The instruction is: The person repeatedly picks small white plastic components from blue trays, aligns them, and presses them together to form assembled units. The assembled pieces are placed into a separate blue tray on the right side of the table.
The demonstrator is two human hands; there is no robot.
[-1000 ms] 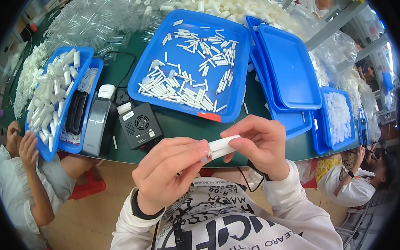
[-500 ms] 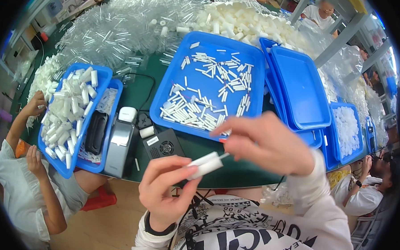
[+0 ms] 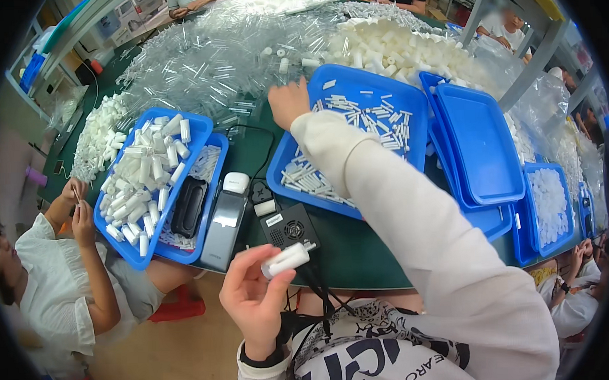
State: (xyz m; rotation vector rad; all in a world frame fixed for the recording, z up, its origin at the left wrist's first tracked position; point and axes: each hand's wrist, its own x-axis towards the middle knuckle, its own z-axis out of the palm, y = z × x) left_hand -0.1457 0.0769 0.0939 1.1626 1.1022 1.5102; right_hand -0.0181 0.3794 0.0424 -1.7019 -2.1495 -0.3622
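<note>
My left hand holds a short white foam cylinder between thumb and fingers, above the table's near edge. From its right end a thin pale stub sticks out. Stretched far across the table, my right hand is at the edge of a heap of clear plastic tubes, just beyond the left rim of a big blue tray. Its fingers curl downward and the tips are hidden, so what they pinch is not visible. Many small white sticks lie in that tray, partly covered by my right sleeve.
To the left, a blue tray heaped with white cylinders overlaps another blue tray. A grey device and a black box with a fan stand nearby. Blue trays are stacked at right. Co-workers sit around the table.
My right hand has left the foam cylinder and reached forward and left to the clear tubes. My left hand keeps the cylinder, now tipped differently. The view has shifted slightly.
</note>
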